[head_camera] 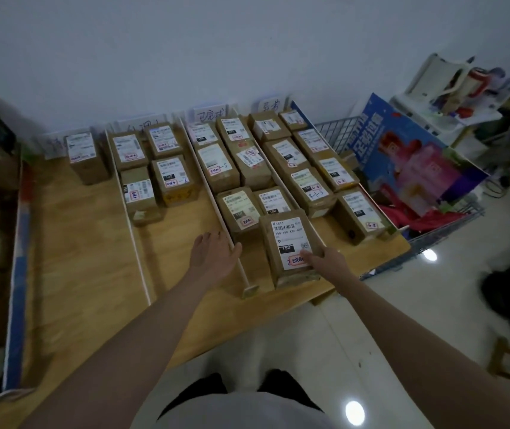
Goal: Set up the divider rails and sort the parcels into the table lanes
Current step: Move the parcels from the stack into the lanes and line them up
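The labelled parcel (pixel 291 247) lay flat at the near end of the third lane on the wooden table (pixel 86 274), just right of a white divider rail (pixel 235 252). The right hand (pixel 325 258) gripped its near right corner, thumb on the label. The left hand (pixel 213 255) rested on that rail, fingers straight and loosely spread, holding nothing; other parcels (pixel 238 156) filled the lanes behind.

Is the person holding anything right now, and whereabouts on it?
The right hand holds the nearest parcel at its near right corner, by the label's lower edge. The left hand rests flat by a white divider rail, gripping nothing.
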`<action>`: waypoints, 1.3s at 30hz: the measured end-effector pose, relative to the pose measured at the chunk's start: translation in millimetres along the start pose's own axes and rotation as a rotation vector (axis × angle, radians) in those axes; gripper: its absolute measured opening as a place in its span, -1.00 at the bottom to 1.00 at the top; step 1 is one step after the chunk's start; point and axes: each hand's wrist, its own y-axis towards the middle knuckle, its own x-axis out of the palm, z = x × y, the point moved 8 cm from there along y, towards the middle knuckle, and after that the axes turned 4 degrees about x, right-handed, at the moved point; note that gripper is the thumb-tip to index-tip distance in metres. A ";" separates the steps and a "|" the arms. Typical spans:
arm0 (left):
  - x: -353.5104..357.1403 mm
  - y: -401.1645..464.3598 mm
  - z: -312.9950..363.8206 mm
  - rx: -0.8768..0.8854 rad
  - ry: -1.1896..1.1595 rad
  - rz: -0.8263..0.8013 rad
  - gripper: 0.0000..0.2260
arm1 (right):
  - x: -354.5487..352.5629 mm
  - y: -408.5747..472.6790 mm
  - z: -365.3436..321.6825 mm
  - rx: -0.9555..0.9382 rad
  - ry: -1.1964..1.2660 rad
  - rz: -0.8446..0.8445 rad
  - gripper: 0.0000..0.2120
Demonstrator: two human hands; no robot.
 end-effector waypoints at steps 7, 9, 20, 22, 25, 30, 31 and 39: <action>39.6 3.8 34.9 -0.127 -0.009 -0.040 -0.51 | -9.6 39.5 36.4 -0.059 -0.083 -0.120 -0.60; 46.9 0.2 41.7 -0.165 0.015 -0.040 -0.53 | -6.7 48.1 42.5 -0.089 -0.121 -0.171 -0.65; 75.1 -43.0 29.7 -0.396 -0.001 -0.105 -0.51 | 43.3 100.1 56.5 -0.102 -0.242 -0.352 -0.57; 77.4 -45.4 26.4 -0.416 -0.017 -0.110 -0.51 | 50.3 109.2 56.1 -0.117 -0.269 -0.342 -0.49; 84.2 -46.6 24.3 -0.428 -0.037 -0.147 -0.51 | 60.6 121.9 57.5 -0.133 -0.295 -0.331 -0.43; 97.6 -47.5 30.2 -0.404 -0.039 -0.205 -0.48 | 68.3 129.1 62.0 -0.130 -0.292 -0.321 -0.37; 100.1 -47.7 31.2 -0.398 -0.046 -0.212 -0.49 | 70.1 130.3 64.2 -0.132 -0.290 -0.325 -0.37; 105.2 -45.2 39.1 -0.347 -0.127 -0.203 -0.78 | 73.5 134.7 78.0 -0.105 -0.265 -0.339 -0.43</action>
